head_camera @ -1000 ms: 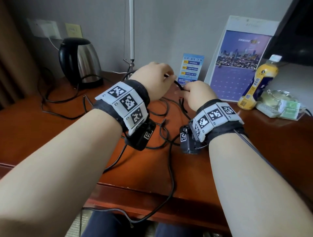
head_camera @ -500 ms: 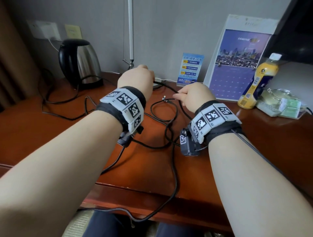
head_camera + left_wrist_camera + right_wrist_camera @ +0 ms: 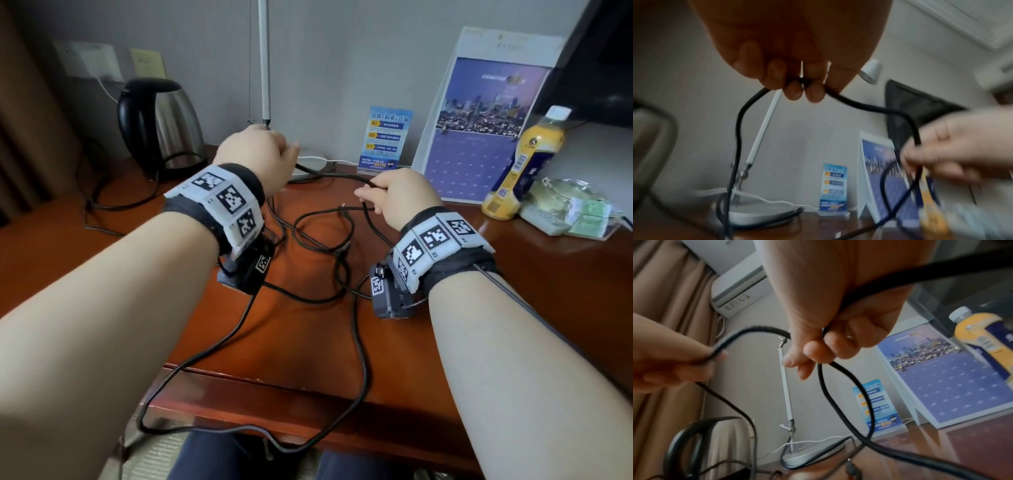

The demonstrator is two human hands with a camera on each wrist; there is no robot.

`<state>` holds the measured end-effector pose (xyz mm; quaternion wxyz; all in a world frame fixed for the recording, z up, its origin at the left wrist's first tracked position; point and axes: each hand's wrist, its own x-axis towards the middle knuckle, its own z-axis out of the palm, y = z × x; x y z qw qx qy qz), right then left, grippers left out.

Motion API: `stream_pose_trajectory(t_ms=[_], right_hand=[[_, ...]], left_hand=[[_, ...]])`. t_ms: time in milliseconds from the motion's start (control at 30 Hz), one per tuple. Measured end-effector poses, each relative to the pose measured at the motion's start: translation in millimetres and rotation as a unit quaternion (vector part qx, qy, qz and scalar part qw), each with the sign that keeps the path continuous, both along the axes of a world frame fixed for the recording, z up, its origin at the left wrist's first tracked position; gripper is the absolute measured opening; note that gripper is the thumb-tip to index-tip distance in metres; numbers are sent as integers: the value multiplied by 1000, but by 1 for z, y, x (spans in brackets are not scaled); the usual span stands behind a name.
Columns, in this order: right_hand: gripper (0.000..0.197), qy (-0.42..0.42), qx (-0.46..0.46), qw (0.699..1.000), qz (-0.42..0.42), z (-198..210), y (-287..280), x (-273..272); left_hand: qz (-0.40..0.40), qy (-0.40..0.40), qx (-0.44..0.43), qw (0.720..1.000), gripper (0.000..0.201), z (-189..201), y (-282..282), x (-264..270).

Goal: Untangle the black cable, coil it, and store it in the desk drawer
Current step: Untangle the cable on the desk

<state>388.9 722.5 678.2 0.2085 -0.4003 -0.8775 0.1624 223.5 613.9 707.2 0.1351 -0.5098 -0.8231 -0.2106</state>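
Note:
The black cable (image 3: 337,176) runs slack between my two hands above the wooden desk (image 3: 294,329). My left hand (image 3: 263,154) pinches it near the lamp base; the left wrist view shows the fingertips (image 3: 797,92) curled round the cable (image 3: 869,108). To the right, my right hand (image 3: 394,195) grips another stretch, thumb and fingers closed on the cable (image 3: 846,392) in the right wrist view. More cable lies in tangled loops (image 3: 322,240) on the desk between my wrists. One strand (image 3: 359,377) hangs over the front edge.
A steel kettle (image 3: 161,123) with its own black cord stands at the back left. A white lamp base (image 3: 310,164) and pole (image 3: 263,68) are behind my left hand. A blue card (image 3: 385,137), a calendar (image 3: 479,130), a yellow bottle (image 3: 524,164) and packets (image 3: 565,209) are at the right.
My hands were close together a second ago and have drawn apart, the left one going back-left toward the lamp. A span of cable now hangs between them, and the loops on the desk have shifted.

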Motion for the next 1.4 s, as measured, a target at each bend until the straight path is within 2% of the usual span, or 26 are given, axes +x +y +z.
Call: stream_pose_trajectory(t_ms=[67,167,233,333,500,567,667,700,767,833,933,1067,1167,1267,1333,1400], right_hand=[[42,-13,21,1000,10,3,-5,-8],[47,-36,41,998,15,7,-11,-14],[45,-46,31,998,14,8,-11,-15],[36,-39,28,999,-2,5,-7,-9],[32,-31,-1,998,-46,-5,4,6],[34,-25,-6,998,-53,-5,3,5],[37,-28,13,998,-63,-3,-3,-2],[38,-35,22,997,-66,-2,-5,-5],[38,-60,21,996,-70,3,-8,-12],[38,-84,13,994,-72,8,-10,-17],[40,-94,-4,992,-82,10,-10,-16],[36,18,4,996,-87,-6,-17,-9],[31,71,-9,993,-90,-19,-22,-4],[29,87,-17,991,-103,-27,-19,8],[27,111,-19,989,-100,-28,-19,13],[25,131,-17,988,-82,-28,-23,12]], left_hand=[[-2,71,-47,996,40,-3,1,8],[-54,75,-79,993,37,-10,7,21],[-87,10,-82,993,44,-11,8,27],[-83,-124,-55,987,55,-10,7,26],[-46,-295,84,951,39,-1,-1,-4],[-39,-272,71,959,37,-1,-3,-9],[-37,-118,-23,992,44,-5,-3,-4],[-46,-84,-48,994,44,-6,-2,-1],[-74,-69,-96,990,46,-10,1,6],[-100,-75,-127,984,47,-13,3,14],[-133,-98,-114,980,52,-14,2,21],[-122,-134,-107,978,57,-11,-1,23],[-104,-158,-23,982,50,-13,-13,23],[-58,-249,74,964,48,-21,-31,15],[-16,-288,99,952,51,-22,-41,9],[8,-295,91,951,54,-23,-45,6]])
